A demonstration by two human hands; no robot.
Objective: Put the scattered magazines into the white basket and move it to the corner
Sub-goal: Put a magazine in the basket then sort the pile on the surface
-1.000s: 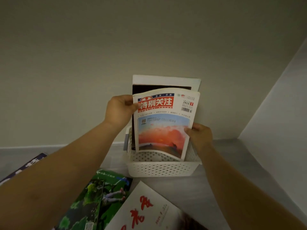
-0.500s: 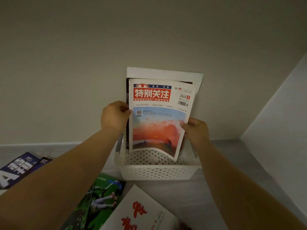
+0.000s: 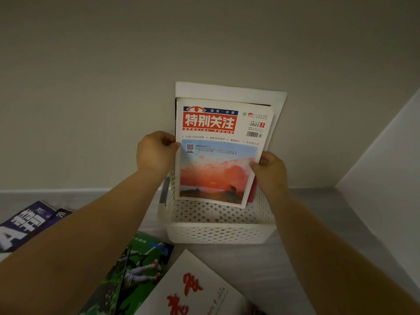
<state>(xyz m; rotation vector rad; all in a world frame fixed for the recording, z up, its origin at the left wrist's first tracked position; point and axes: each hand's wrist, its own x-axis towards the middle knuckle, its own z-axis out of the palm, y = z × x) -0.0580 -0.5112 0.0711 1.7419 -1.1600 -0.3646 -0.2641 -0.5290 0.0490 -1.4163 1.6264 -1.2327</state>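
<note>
Step in hand: loading. The Special Focus magazine (image 3: 218,160) stands upright in the white basket (image 3: 218,230), in front of a larger white-covered magazine (image 3: 227,89) propped against the wall. Its lower edge is down inside the basket; whether it touches bottom, I cannot tell.

Left hand (image 3: 155,151) pinches the left edge, right hand (image 3: 270,169) pinches the right edge. The hands are apart, one on each side of the cover.

Loose on the grey surface (image 3: 295,258): a green sports magazine (image 3: 136,269), a white magazine with red brushwork (image 3: 193,292), and dark blue magazines (image 3: 25,223) at far left.

Next, likely: seat this one, let go, reach back for the loose ones. The corner (image 3: 336,187) lies off to the right, the basket not yet in it.
</note>
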